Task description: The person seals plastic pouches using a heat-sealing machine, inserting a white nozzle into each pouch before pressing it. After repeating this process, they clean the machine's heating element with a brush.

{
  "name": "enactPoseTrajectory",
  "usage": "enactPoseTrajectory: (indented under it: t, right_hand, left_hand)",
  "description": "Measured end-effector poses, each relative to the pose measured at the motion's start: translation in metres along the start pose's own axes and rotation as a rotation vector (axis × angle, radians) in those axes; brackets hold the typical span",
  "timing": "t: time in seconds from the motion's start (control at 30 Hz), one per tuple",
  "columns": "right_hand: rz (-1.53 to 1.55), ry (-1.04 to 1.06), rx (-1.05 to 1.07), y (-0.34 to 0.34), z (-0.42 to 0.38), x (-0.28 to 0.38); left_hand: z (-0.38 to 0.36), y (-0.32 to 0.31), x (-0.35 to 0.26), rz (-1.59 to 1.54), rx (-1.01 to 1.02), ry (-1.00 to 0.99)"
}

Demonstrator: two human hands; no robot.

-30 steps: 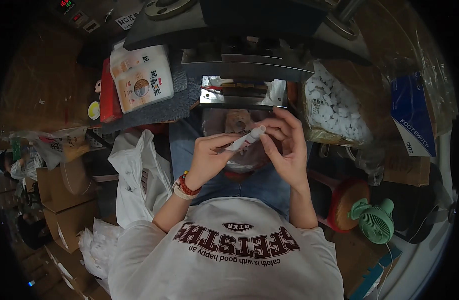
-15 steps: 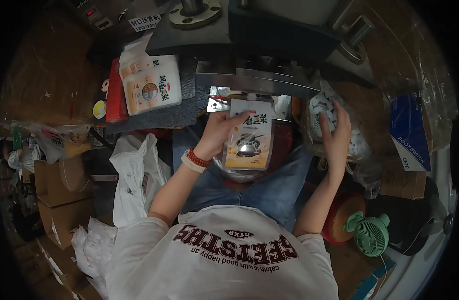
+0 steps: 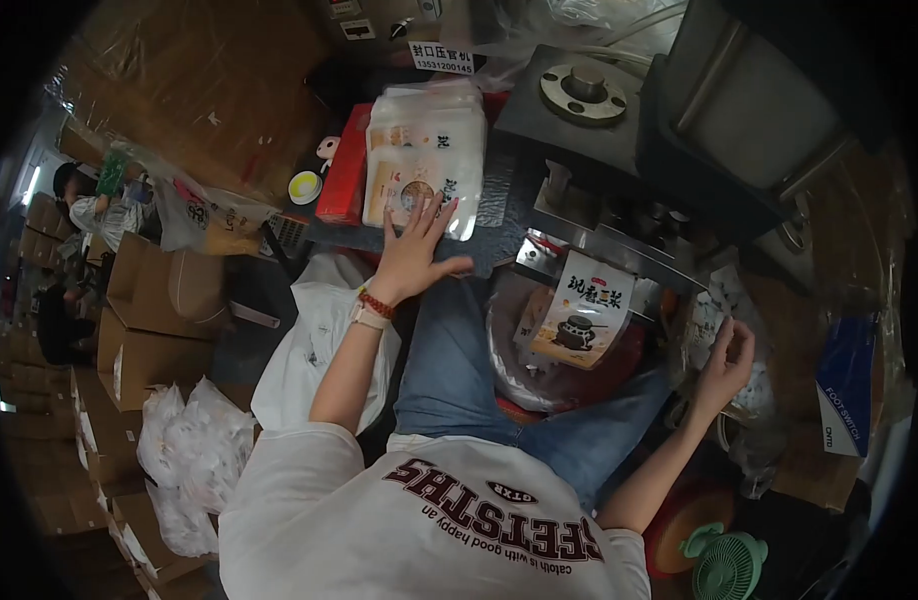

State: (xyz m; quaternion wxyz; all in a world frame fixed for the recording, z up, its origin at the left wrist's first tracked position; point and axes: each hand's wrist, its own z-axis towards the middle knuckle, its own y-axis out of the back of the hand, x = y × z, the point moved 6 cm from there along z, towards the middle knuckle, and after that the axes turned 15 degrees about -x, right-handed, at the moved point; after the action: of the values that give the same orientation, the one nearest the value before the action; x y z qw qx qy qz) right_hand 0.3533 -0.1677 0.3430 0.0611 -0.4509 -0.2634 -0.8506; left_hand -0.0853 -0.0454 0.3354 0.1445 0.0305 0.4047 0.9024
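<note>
My left hand (image 3: 416,250), with a beaded bracelet at its wrist, lies with fingers spread over the front of a stack of printed pouches (image 3: 449,165). One soybean milk pouch (image 3: 584,312) hangs at the front of the sealing machine (image 3: 619,240), its top edge at the metal jaw and its lower part tilted over my lap. On the other side, my right hand (image 3: 727,368) has its fingers curled together beside a clear bag of small white parts (image 3: 724,310). Whatever is between those fingertips is too small to make out.
A red box (image 3: 344,165) and a small yellow-green cup (image 3: 304,187) stand left of the stack. Between my knees is a round plastic-lined container (image 3: 519,375). A blue-and-white foot switch box (image 3: 847,385) and a green fan (image 3: 729,566) are at the right. Cardboard boxes (image 3: 164,345) stand left.
My left hand has let go of the pouch, which now hangs at the machine, and has moved left onto the stack. My right hand has drawn back from the bag, fingers curled. The view has turned left.
</note>
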Motion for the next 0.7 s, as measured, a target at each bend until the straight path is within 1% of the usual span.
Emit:
enactPoseTrajectory:
  t: [0.03, 0.07, 0.1, 0.17, 0.2, 0.23, 0.3, 0.33, 0.4, 0.43, 0.47, 0.5, 0.53, 0.57, 0.6, 0.63, 0.67, 0.7]
  right_hand:
    - [-0.007, 0.001, -0.007, 0.003, -0.005, 0.015]
    - [0.235, -0.047, -0.009, 0.003, -0.014, 0.04]
    - [0.472, -0.096, -0.009, 0.004, -0.023, 0.057]
    - [0.667, -0.071, 0.149, 0.0, -0.041, 0.081]
    - [0.788, -0.04, 0.216, -0.001, -0.051, 0.099]
    - [0.885, -0.025, 0.275, -0.002, -0.061, 0.108]
    - [1.074, 0.052, 0.345, -0.003, -0.081, 0.14]
    - [0.934, 0.053, 0.314, -0.003, -0.092, 0.15]
    - [0.733, 0.399, 0.307, -0.016, -0.107, 0.172]
    - [0.707, 0.454, 0.368, -0.025, -0.113, 0.176]
    - [0.684, 0.511, 0.428, -0.03, -0.119, 0.179]
    - [0.761, 0.537, 0.424, -0.026, -0.121, 0.182]
    - [0.755, 0.543, 0.416, -0.021, -0.116, 0.182]
    - [0.815, 0.545, 0.457, -0.015, -0.112, 0.184]
    - [0.874, 0.545, 0.499, -0.01, -0.11, 0.184]
    - [0.865, 0.543, 0.492, -0.009, -0.107, 0.18]
    - [0.73, 0.484, 0.473, -0.014, -0.102, 0.172]
    - [0.598, 0.425, 0.454, -0.019, -0.099, 0.164]
  left_hand:
    - [-0.011, 0.009, -0.005, -0.137, 0.057, -0.067]
    - [-0.019, 0.014, -0.009, -0.279, 0.116, -0.142]
    - [-0.026, 0.017, -0.005, -0.294, 0.127, -0.153]
    - [-0.04, 0.022, 0.0, -0.405, 0.151, -0.03]
    - [-0.037, 0.029, -0.004, -0.426, 0.046, 0.007]
    - [-0.036, 0.036, -0.014, -0.444, 0.053, 0.008]
    - [-0.034, 0.045, -0.022, -0.744, 0.095, 0.341]
    - [-0.03, 0.051, -0.034, -0.76, 0.103, 0.334]
    - [-0.021, 0.079, -0.067, -0.854, -0.06, 0.067]
    - [-0.019, 0.087, -0.08, -0.856, -0.05, -0.006]
    - [-0.018, 0.093, -0.086, -0.867, -0.049, -0.011]
    - [-0.017, 0.098, -0.096, -0.905, -0.023, -0.077]
    - [-0.015, 0.102, -0.104, -0.942, 0.003, -0.143]
    - [-0.013, 0.104, -0.107, -1.077, 0.055, -0.143]
    - [-0.013, 0.103, -0.111, -1.086, 0.058, -0.148]
    - [-0.017, 0.097, -0.117, -1.161, 0.142, -0.067]
    - [-0.02, 0.09, -0.123, -1.231, 0.23, 0.017]
    - [-0.023, 0.079, -0.128, -1.238, 0.234, 0.014]
